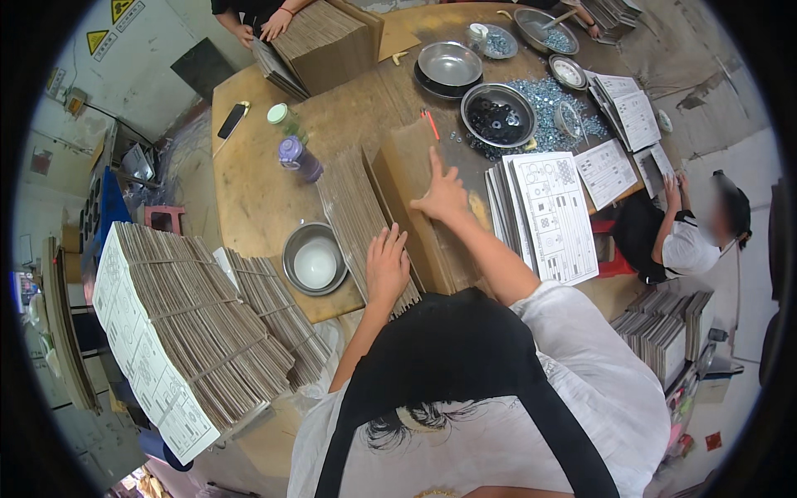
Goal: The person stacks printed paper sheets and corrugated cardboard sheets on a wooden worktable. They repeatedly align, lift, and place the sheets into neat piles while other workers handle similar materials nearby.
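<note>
A row of grey-brown cardboard sheets (pixel 353 203) stands on edge on the table in front of me. My left hand (pixel 388 264) rests over the near part of this row, its fingers stretched out. On a brown cardboard piece (pixel 407 166) just to the right lies my right hand (pixel 444 195), with thumb and fingers spread wide. Neither hand has its fingers closed round anything. Beyond the right fingertips lie red pens (pixel 431 124). To the right of that hand leans a stack of white printed boards (pixel 554 217).
Left of the row sit a metal bowl (pixel 290 264) and a purple bottle (pixel 299 158). Farther back are a bowl of black rings (pixel 498 116) and scattered shiny pieces (pixel 540 100). Strapped board bundles (pixel 199 307) stand at my left. Co-workers sit at the right (pixel 689 224) and far side.
</note>
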The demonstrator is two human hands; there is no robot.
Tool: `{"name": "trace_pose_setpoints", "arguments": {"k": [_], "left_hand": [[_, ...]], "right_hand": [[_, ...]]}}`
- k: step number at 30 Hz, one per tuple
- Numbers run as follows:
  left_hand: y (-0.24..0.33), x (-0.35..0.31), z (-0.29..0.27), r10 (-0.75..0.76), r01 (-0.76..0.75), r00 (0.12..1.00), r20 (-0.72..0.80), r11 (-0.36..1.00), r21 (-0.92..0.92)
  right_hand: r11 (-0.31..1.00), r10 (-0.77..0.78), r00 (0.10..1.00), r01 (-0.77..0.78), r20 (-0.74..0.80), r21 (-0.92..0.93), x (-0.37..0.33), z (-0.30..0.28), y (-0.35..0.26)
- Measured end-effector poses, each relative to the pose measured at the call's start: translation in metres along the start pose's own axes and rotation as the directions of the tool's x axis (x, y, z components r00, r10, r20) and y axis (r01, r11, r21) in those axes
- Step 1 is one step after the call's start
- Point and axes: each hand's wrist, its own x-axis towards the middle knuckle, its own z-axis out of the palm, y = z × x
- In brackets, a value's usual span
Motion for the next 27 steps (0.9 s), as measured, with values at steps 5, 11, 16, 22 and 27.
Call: {"name": "trace_pose_setpoints", "arguments": {"k": [5,11,16,22,27], "left_hand": [[-0.002,-0.002,-0.002,0.007,-0.007,1.0,-0.029,1.0,0.006],[-0.001,-0.002,-0.001,0.001,-0.001,1.0,-0.025,1.0,0.0],[0.001,0.002,0.0,0.006,-0.006,1.0,-0.004,1.0,0.008],[0.005,0.003,0.009,-0.02,0.019,0.999,0.038,1.0,0.022],[0.012,0.008,0.007,0.008,-0.011,0.998,0.067,0.999,0.037]], "right_hand": [[0.987,-0.074,0.965,0.107,-0.254,0.12,-0.039,-0.106,0.033],[0.979,-0.194,0.796,0.122,-0.573,-0.161,-0.098,-0.235,0.063],[0.875,-0.211,0.677,-0.19,-0.705,-0.445,-0.1,-0.254,0.109],[0.81,-0.153,0.695,-0.32,-0.703,-0.492,-0.074,-0.129,0.203],[0.829,-0.118,0.726,-0.303,-0.677,-0.47,-0.082,0.026,0.24]]}}
